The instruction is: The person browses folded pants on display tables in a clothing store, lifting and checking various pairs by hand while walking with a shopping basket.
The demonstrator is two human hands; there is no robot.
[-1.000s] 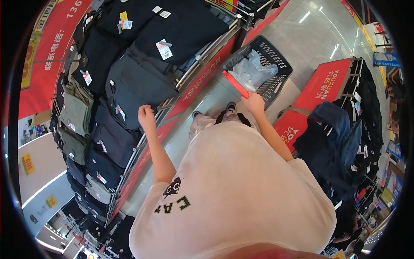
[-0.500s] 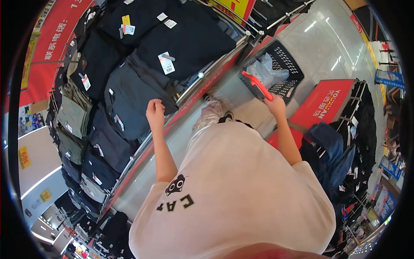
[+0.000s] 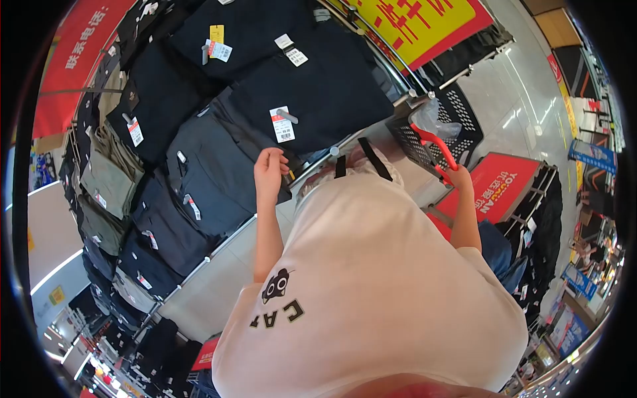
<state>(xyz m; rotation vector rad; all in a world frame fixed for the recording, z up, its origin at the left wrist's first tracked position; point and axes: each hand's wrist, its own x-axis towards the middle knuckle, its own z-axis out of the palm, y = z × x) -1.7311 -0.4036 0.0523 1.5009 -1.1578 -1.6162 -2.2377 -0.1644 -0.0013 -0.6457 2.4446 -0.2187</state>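
My right hand (image 3: 458, 176) is closed around the red handle (image 3: 438, 144) of a dark grey shopping basket (image 3: 462, 106) with holes in its wall. A crumpled clear plastic bag (image 3: 439, 123) is inside the basket. My left hand (image 3: 269, 174) hangs in front of the clothing display, its fingers loosely bent and a little apart, holding nothing I can see. Behind it lie folded dark grey trousers (image 3: 212, 169) and a black folded garment (image 3: 332, 86) with a white and red price tag (image 3: 283, 125). Whether the left hand touches the cloth, I cannot tell.
A metal rail (image 3: 335, 151) edges the display on my left. Olive folded trousers (image 3: 109, 176) lie further along it. To my right stands a rack with a red sign (image 3: 491, 186) and hanging jeans (image 3: 494, 249). A yellow and red sign (image 3: 415, 26) stands ahead.
I have moved forward along the display, and the view has shifted. The basket is now nearer the rail end, still in my right hand. My left hand's fingers have loosened slightly.
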